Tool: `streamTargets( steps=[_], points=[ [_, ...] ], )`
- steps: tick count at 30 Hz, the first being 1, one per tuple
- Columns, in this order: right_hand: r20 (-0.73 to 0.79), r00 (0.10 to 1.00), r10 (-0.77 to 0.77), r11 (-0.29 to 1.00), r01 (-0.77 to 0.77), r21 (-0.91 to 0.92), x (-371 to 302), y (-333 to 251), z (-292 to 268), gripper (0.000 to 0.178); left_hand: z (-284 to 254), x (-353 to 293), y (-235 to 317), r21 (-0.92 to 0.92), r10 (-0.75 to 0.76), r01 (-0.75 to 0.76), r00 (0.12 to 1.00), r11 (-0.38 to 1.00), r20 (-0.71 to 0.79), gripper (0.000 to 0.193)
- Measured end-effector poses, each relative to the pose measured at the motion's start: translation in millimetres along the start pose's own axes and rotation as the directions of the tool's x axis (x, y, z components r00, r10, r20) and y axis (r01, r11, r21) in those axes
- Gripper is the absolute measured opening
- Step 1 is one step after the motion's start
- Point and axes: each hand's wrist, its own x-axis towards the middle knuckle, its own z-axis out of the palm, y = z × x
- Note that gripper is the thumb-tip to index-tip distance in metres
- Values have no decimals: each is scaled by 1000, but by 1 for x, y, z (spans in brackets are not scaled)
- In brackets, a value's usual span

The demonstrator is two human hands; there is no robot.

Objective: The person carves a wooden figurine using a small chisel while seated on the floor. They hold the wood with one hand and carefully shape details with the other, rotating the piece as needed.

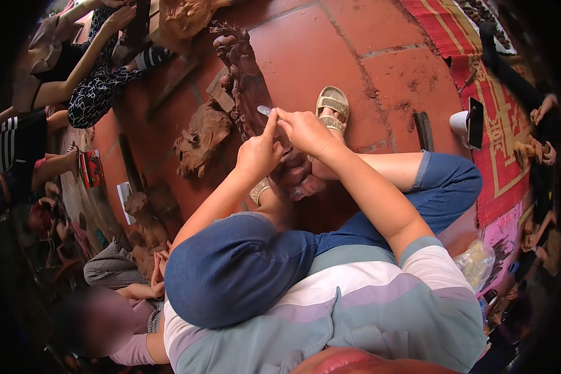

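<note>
A dark reddish-brown wood carving [246, 75] with knobbly relief stands between my feet, its rounded lower end [296, 171] close to me. Over its middle, my left hand [258, 153] and my right hand [306, 132] meet at the fingertips. From that pinch a small tool with a flat, shiny pale tip [263, 111] sticks out toward the left, against the carving. My left index finger is stretched along it while the other fingers curl. My right fingers are closed around its near end; the handle is hidden.
A rough wood chunk [204, 137] lies left of the carving. To the right are a dark bar [423, 131], a white cup [459, 123], a phone [474, 123] and a red-and-gold mat [502, 149]. Other people sit along both sides, one close at lower left. Reddish tiles [311, 50] carry dust.
</note>
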Motion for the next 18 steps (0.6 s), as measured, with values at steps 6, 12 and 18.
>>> streamTargets(
  steps=[6, 12, 18],
  points=[
    [-125, 992, 31, 999, -26, 35, 18, -15, 2, 36, -12, 22, -3, 8, -59, 60, 991, 998, -124, 82],
    [-19, 1000, 14, 1000, -14, 13, 3, -3, 1, 31, -5, 6, -2, -13, -13, 13, 1000, 1000, -5, 81],
    [-133, 990, 50, 999, -48, 19, 16, -14, 1, 31, -7, 21, -3, 73, -50, 57, 994, 996, -100, 81]
  ],
)
